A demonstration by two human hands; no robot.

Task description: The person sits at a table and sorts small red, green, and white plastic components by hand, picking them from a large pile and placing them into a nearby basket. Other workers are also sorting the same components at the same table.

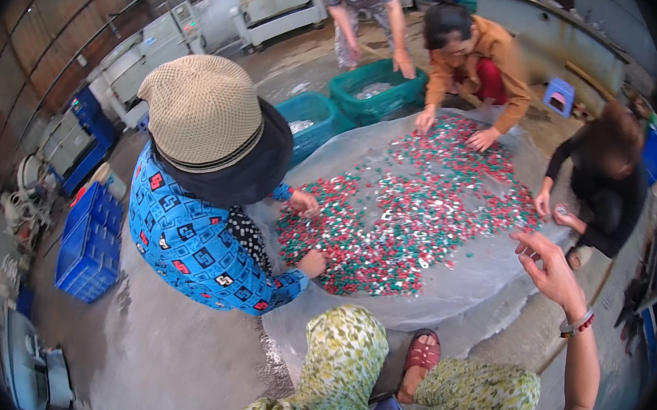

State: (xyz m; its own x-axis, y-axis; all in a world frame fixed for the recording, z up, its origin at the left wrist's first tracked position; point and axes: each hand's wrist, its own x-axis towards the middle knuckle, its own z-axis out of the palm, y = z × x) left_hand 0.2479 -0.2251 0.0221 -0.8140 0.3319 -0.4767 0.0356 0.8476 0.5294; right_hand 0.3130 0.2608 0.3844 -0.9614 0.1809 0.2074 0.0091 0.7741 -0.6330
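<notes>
A wide heap of small red, green and white plastic pieces (416, 212) lies on a clear plastic sheet (463, 287) spread over the concrete floor. My right hand (550, 267), with a bracelet at the wrist, is raised above the sheet's near right edge, fingers apart, nothing visibly in it. My left hand is out of view. My knees in green floral cloth (344, 362) and a red sandal (420, 354) sit at the sheet's near edge. Around the heap crouch a person in a blue patterned shirt and woven hat (199, 178), one in orange (480, 56) and one in dark clothes (602, 171), their hands in the pieces.
Two teal baskets (373, 90) stand beyond the sheet, with a standing person (361, 4) bending over one. Stacked blue crates (91, 240) sit at the left, a small blue stool (559, 96) at the back right, and grey machines (148, 52) along the far wall.
</notes>
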